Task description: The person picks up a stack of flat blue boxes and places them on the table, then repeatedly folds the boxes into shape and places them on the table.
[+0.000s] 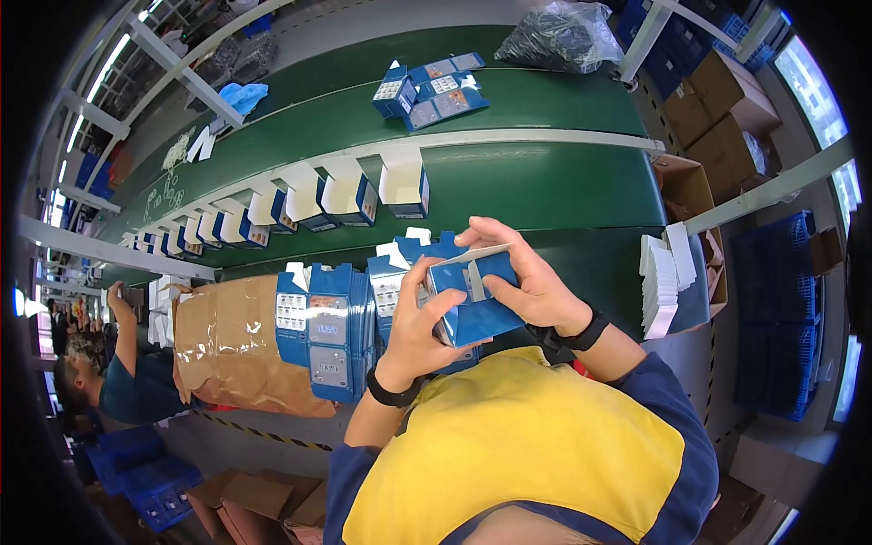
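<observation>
A small blue carton (486, 318) is held between both hands in front of my chest, its end partly folded and a white flap lifted. My left hand (413, 331) wraps its left side, with the thumb at the folded end. My right hand (527, 277) grips the far right side, its thumb pressed on the blue flaps. Just left of the hands, a stack of flattened blue cartons (341, 318) with printed panels lies on brown wrapping (236, 327). More flat blue carton pieces show partly behind my left hand.
A row of blue cartons with raised white lids (402, 186) stands along the green conveyor (527, 186). More blue cartons (445, 91) and a clear bag of dark items (559, 36) lie farther back. White folded inserts (658, 286) stand at right. Another person (136, 381) is at left.
</observation>
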`<state>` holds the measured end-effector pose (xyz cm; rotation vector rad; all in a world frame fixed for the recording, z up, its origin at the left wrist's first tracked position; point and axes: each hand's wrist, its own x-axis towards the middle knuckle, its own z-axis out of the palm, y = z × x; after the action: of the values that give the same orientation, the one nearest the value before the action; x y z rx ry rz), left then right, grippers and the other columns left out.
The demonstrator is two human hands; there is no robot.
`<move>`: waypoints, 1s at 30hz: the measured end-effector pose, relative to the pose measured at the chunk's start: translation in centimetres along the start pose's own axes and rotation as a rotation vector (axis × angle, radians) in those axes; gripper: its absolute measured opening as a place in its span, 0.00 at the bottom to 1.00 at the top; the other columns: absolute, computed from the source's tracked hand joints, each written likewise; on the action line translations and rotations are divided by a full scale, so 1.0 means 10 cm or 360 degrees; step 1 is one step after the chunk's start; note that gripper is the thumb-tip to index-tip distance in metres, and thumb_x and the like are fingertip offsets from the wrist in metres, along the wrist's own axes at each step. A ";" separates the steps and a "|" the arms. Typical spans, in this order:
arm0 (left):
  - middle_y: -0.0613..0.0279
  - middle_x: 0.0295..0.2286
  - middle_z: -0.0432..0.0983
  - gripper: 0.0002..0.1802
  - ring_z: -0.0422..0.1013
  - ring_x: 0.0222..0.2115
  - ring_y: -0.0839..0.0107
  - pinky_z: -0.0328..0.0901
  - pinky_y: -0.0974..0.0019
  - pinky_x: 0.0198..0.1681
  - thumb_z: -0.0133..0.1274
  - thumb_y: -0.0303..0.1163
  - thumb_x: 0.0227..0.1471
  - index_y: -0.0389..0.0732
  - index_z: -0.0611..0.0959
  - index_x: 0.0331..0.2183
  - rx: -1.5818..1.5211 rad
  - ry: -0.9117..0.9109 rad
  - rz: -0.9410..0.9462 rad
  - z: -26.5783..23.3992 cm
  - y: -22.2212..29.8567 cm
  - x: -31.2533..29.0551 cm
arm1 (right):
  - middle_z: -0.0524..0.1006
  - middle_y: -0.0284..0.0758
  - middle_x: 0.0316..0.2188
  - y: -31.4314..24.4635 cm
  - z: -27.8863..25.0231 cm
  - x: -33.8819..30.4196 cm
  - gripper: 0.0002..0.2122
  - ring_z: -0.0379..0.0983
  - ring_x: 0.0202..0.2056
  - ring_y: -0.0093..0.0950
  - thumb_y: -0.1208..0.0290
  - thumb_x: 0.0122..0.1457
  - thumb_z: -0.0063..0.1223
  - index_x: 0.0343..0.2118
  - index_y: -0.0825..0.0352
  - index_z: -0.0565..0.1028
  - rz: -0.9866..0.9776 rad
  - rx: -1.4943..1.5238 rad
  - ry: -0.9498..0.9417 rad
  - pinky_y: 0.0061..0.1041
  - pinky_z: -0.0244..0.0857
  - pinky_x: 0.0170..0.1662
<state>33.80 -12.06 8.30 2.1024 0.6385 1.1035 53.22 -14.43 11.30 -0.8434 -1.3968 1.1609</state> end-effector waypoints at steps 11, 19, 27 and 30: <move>0.44 0.47 0.60 0.45 0.61 0.48 0.48 0.49 0.41 0.56 0.68 0.31 0.24 0.54 0.65 0.48 -0.0019 0.0003 0.0238 -0.08 -0.03 -0.05 | 0.68 0.40 0.51 -0.06 0.14 -0.03 0.20 0.67 0.50 0.34 0.75 0.48 0.59 0.47 0.63 0.72 -0.0018 -0.0393 0.0077 0.29 0.61 0.50; 0.46 0.47 0.59 0.50 0.59 0.49 0.48 0.44 0.41 0.58 0.70 0.34 0.25 0.52 0.60 0.51 0.0141 -0.0116 0.0283 -0.14 0.00 -0.25 | 0.76 0.38 0.41 0.02 0.21 -0.14 0.21 0.73 0.42 0.35 0.75 0.45 0.61 0.46 0.61 0.73 0.0116 -0.0698 -0.0178 0.28 0.66 0.45; 0.45 0.49 0.56 0.56 0.56 0.52 0.49 0.42 0.37 0.57 0.70 0.41 0.29 0.46 0.52 0.55 -0.0057 -0.0205 0.0201 -0.19 -0.11 -0.90 | 0.68 0.39 0.52 0.32 0.53 -0.43 0.27 0.65 0.51 0.32 0.57 0.56 0.51 0.56 0.64 0.62 0.0443 0.0088 -0.0439 0.29 0.58 0.53; 0.43 0.49 0.55 0.58 0.54 0.53 0.48 0.41 0.36 0.56 0.68 0.45 0.31 0.46 0.48 0.57 0.0559 0.0238 0.0189 -0.02 -0.14 -0.82 | 0.60 0.39 0.57 0.42 0.78 -0.36 0.32 0.60 0.55 0.31 0.47 0.58 0.40 0.60 0.64 0.54 0.0273 0.0332 0.0030 0.29 0.53 0.56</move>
<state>29.18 -16.65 3.10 2.3949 0.8388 1.3007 45.74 -18.13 6.70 -0.8342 -1.1814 1.3996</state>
